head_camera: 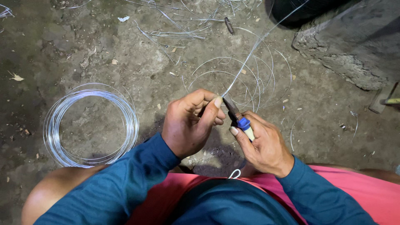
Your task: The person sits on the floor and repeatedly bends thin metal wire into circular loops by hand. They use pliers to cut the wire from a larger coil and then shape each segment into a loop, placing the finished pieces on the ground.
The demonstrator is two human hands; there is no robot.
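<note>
My left hand (189, 123) pinches a thin steel wire (246, 60) between thumb and fingers; the wire runs from there up and to the right out of view. My right hand (264, 143) grips pliers (237, 118) with blue and cream handles. The dark jaws point up-left and meet the wire right at my left thumb tip. Both hands are held above my lap, over the dirt floor. I wear blue long sleeves and pink shorts.
A neat coil of shiny wire (89, 125) lies on the ground at left. Loose wire loops (254, 79) spread beyond my hands, and tangled scraps (179, 29) lie farther back. A rough concrete block (354, 46) stands at upper right.
</note>
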